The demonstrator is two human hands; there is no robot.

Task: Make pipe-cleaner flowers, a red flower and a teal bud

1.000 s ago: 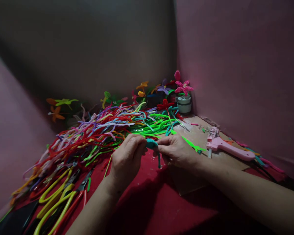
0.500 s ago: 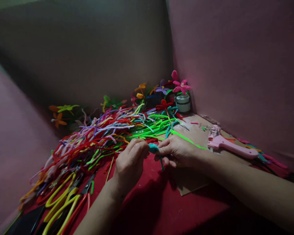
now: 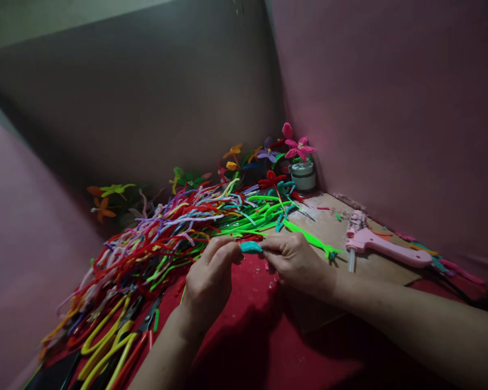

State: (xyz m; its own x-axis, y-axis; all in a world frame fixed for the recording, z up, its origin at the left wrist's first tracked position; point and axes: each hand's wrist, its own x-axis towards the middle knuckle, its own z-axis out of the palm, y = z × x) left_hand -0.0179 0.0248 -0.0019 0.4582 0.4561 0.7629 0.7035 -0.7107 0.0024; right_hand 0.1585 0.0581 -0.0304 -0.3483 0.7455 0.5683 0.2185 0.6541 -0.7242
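Observation:
A short turquoise pipe-cleaner piece point(image 3: 251, 247) is stretched between my two hands above the red tabletop point(image 3: 244, 325). My left hand point(image 3: 212, 276) pinches its left end, with thumb and fingers closed. At the other end, my right hand point(image 3: 296, 262) has its fingertips closed on it. The fingers cover both tips of the piece. Just behind my hands spreads a large heap of pipe cleaners point(image 3: 174, 219) in red, lilac, white and bright green. Beyond my right hand, a green pipe-cleaner stem point(image 3: 309, 235) lies on a cardboard sheet point(image 3: 386, 271).
On the cardboard at right rests a pink glue gun point(image 3: 390, 248). Yellow-handled pliers point(image 3: 106, 341) and red-handled pliers point(image 3: 132, 352) lie at lower left, by a dark flat object point(image 3: 55, 371). Pipe-cleaner flowers and a small pale pot point(image 3: 303, 176) stand along the back.
The turquoise piece now lies nearly level between my hands; its dangling end no longer shows. My left hand has shifted slightly left, and the view has tilted a little.

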